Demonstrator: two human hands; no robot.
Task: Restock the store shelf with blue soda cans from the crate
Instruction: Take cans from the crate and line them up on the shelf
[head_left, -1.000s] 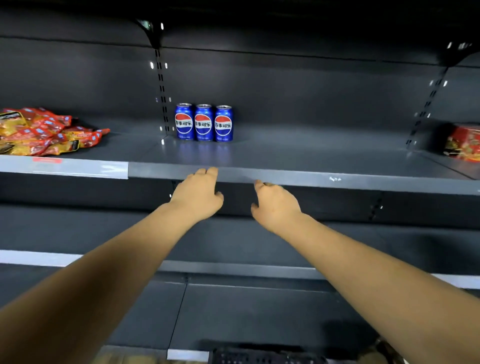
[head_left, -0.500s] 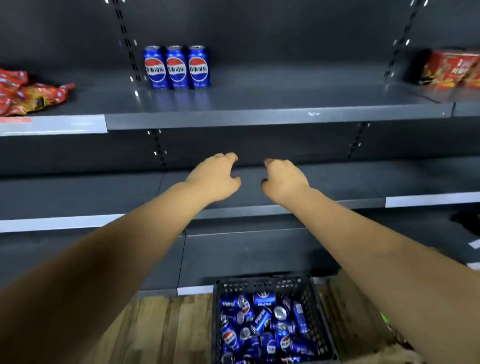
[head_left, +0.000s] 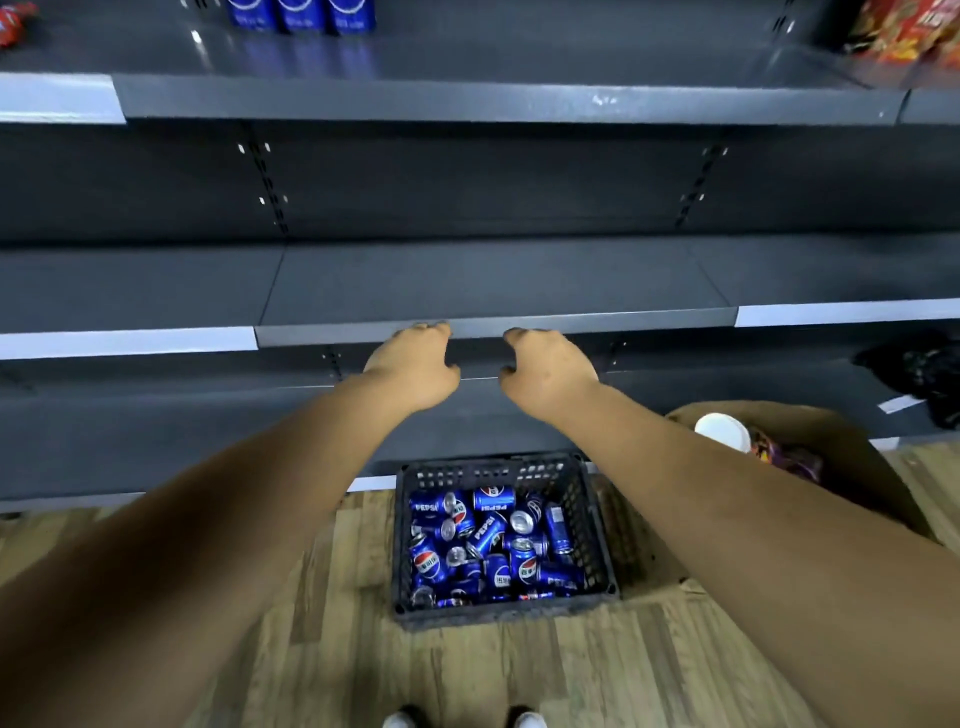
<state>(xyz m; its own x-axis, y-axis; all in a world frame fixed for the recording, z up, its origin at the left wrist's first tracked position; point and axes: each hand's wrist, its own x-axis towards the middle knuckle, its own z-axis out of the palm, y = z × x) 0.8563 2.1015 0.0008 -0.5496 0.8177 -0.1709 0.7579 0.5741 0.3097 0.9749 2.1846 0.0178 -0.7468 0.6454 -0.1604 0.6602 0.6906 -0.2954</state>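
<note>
A black plastic crate (head_left: 587, 512) stands on the wood floor below the shelves, holding several blue soda cans (head_left: 491, 540) heaped at all angles. Three blue cans (head_left: 301, 13) stand in a row on the upper grey shelf (head_left: 467, 101), cut off by the top edge of the view. My left hand (head_left: 413, 369) and my right hand (head_left: 548, 371) hover side by side in front of the middle shelf's edge, above the crate. Both hold nothing, with fingers loosely curled.
Red snack bags (head_left: 904, 36) lie on the upper shelf at the right, and another red bag (head_left: 13, 23) at the far left. A brown cardboard box (head_left: 841, 457) with a white cup (head_left: 724, 431) sits right of the crate. A dark bag (head_left: 919, 374) lies on the low shelf.
The view has tilted down from the upper shelf to the floor, bringing the crate fully into sight. Both hands have lowered from the upper shelf edge to the middle shelf edge, still holding nothing.
</note>
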